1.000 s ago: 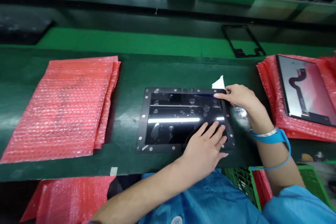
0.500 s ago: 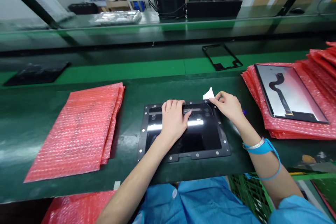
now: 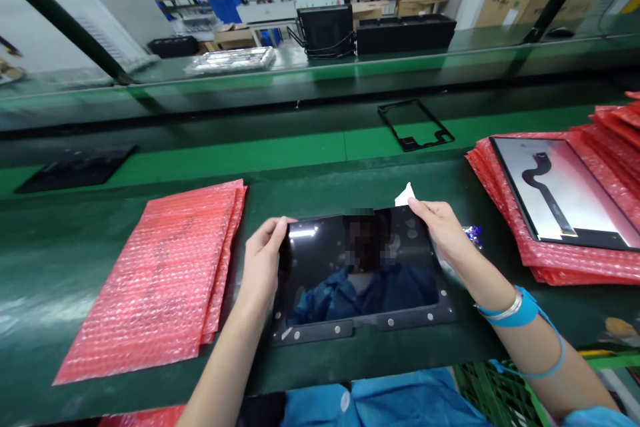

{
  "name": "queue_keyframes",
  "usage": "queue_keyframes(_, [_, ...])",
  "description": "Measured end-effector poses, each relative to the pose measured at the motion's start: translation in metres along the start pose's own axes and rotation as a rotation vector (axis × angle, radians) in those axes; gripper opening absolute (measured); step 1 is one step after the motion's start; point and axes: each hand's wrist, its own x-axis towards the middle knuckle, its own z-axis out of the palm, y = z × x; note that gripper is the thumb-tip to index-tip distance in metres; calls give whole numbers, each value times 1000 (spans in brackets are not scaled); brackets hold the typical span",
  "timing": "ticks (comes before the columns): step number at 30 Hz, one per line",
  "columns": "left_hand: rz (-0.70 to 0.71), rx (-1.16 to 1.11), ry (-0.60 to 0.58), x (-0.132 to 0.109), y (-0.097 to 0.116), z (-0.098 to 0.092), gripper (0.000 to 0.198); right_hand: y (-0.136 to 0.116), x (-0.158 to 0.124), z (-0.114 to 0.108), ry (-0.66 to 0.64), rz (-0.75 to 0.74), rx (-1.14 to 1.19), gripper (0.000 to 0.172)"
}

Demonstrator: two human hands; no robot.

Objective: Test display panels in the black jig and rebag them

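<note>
A glossy black display panel (image 3: 320,260) is tilted, its far edge raised, over a dark frame plate (image 3: 320,332) dotted with round silver spots. My left hand (image 3: 263,257) is closed on the panel's left edge, thumb on the glass. At the far right corner my right hand (image 3: 441,225) pinches the panel between thumb and fingers. A small white paper tab (image 3: 405,194) sticks up just beside my right thumb. Whether the plate lifts along with the panel I cannot tell.
Red bubble-wrap sleeves (image 3: 155,280) lie to the left. On the right, a display with a ribbon cable (image 3: 590,173) rests on more red sleeves (image 3: 540,259). A thin black frame (image 3: 407,145) and a dark flat panel (image 3: 75,168) are farther back. A green crate (image 3: 493,393) sits below the edge.
My left hand has gone from lying flat on the panel to gripping its left edge. The panel's far edge has risen, and my right hand has closed on the corner.
</note>
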Motion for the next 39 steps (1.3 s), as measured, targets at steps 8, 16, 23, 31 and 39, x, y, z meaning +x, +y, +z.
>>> queue_keyframes(8, [-132,-397,296,22,2,-13,36,-28,-15,-2,-227,34,14,54])
queue_keyframes(16, [-182,-485,342,39,-5,-17,23,-18,-15,13,-304,179,191,51])
queue_keyframes(23, [-392,-725,35,23,1,-14,25,-23,-6,12,-164,133,234,56])
queue_keyframes(31, [-458,-900,32,16,3,-13,48,-74,93,101,-120,131,252,38])
queue_keyframes(39, [-449,-880,-153,8,-5,-13,35,-93,182,162,-44,181,-135,34])
